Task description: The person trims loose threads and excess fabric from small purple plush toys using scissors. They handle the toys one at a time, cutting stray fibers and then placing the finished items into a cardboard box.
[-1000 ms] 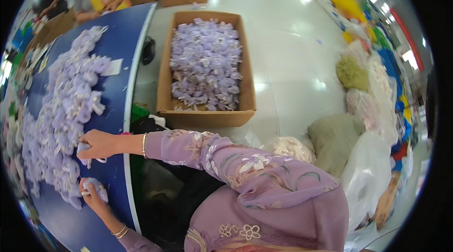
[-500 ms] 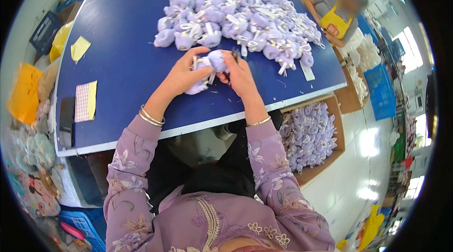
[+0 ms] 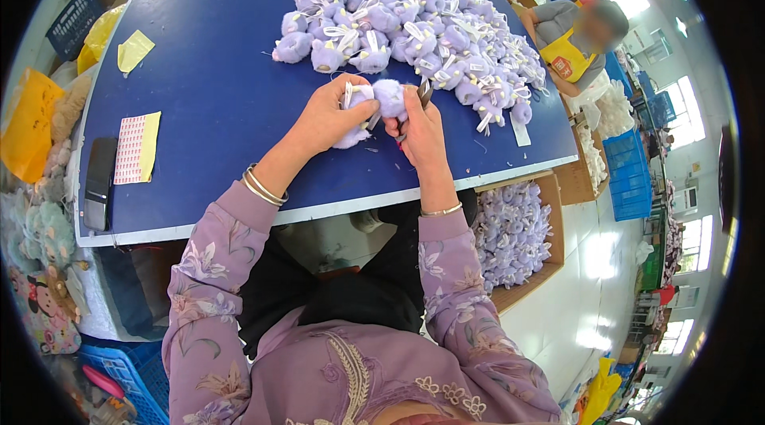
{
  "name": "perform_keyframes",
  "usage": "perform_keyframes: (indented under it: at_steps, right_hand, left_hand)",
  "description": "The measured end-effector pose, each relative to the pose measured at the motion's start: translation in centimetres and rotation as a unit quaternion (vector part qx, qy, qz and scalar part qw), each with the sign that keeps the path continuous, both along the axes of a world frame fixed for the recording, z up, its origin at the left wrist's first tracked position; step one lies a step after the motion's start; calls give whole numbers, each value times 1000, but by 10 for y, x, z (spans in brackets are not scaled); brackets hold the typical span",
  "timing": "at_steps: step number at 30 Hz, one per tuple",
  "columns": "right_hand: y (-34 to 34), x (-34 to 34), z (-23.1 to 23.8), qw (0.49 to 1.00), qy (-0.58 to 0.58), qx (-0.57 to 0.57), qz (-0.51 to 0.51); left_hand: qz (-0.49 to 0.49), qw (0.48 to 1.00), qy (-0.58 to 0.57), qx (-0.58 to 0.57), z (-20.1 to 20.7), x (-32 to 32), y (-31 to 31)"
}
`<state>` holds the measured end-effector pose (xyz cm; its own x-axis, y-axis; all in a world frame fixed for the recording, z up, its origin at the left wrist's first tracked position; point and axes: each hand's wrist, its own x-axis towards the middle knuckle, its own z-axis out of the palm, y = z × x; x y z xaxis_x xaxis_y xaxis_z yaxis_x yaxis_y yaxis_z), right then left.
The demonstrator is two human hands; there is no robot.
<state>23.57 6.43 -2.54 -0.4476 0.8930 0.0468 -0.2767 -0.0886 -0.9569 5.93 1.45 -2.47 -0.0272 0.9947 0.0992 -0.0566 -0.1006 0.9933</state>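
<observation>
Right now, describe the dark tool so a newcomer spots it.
Find the blue table, then its lavender plush pile. On the pile's near side, the left hand and right hand meet at a held plush; the tool pokes from the right hand's grip. It is slim and dark, unlike the pale, fluffy plush nearby.

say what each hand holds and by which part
The left hand pinches a purple plush toy near its middle; the right hand holds its right side, plus a dark tool, gripped part mostly hidden.
</observation>
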Motion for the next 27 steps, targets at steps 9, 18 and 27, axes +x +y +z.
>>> perform_keyframes:
  at_steps: [9, 18, 27]
  right_hand:
    - [-3, 3, 0, 999, -9, 35, -26]
    - [-16, -4, 6, 998, -17, 44, 41]
    - [-11, 4, 18, 959, -194, 194, -71]
  left_hand:
    - [128, 939, 307, 92, 5, -17, -1]
    - [32, 919, 338, 199, 22, -8, -14]
    - [83, 956, 245, 141, 24, -7, -12]
